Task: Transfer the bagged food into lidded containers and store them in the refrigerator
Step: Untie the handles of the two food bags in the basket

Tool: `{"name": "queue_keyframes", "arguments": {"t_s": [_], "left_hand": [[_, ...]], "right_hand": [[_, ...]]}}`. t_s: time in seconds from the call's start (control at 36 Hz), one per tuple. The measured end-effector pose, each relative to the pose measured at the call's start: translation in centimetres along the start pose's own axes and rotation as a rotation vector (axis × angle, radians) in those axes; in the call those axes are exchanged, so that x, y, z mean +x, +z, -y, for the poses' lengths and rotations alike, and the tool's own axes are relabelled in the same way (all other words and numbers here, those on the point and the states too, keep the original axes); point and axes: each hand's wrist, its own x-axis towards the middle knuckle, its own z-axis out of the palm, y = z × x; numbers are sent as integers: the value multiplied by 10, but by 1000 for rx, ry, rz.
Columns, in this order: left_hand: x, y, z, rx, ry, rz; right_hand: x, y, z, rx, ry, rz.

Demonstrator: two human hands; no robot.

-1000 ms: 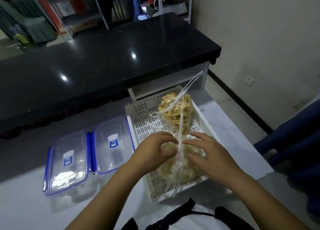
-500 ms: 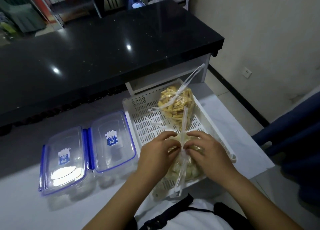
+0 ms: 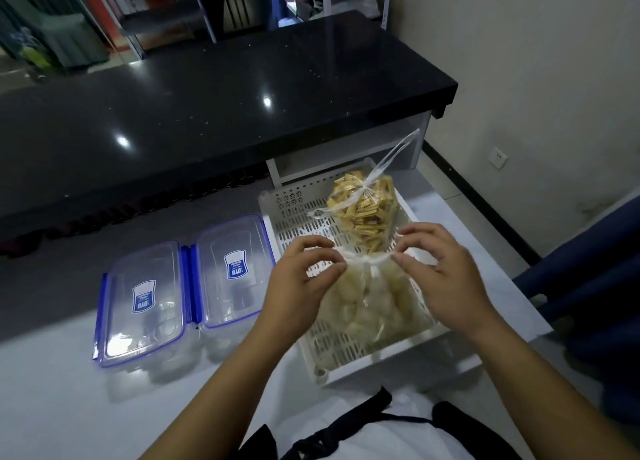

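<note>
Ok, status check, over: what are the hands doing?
Left hand and right hand pinch the near bag at its tied neck. Bag in white basket, not yet open. Two containers left of it, lids on. Nothing in the way.

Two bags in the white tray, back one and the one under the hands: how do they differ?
Contents: the back bag holds yellow-tan strips; the front bag holds pale rounded pieces. Handling: the back bag sits knotted and untouched, handles sticking up; the front bag's tie is pinched by the left hand and right hand, stretched between them. Both are clear plastic and lie in the tray.
</note>
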Motion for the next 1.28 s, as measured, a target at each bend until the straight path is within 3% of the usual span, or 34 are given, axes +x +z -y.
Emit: {"name": "queue_keyframes", "arguments": {"t_s": [0.19, 0.39, 0.58, 0.78, 0.89, 1.14, 1.28], "left_hand": [[-11, -20, 0, -295, -158, -13], [-15, -14, 15, -196, -222, -57], [-2, -21, -2, 228, 77, 63], [23, 1, -30, 687, 294, 310], [25, -2, -32, 597, 371, 201], [8, -12, -54, 332, 349, -120], [2, -15, -50, 242, 217, -136]], "right_hand": [[-1, -19, -12, 118, 22, -50], [-6, -4, -30, 54, 90, 48], [3, -6, -18, -29, 46, 182], [11, 10, 3, -415, -95, 199], [13, 3, 9, -301, -141, 135], [16, -15, 34, -49, -153, 123], [16, -19, 35, -66, -204, 75]]}}
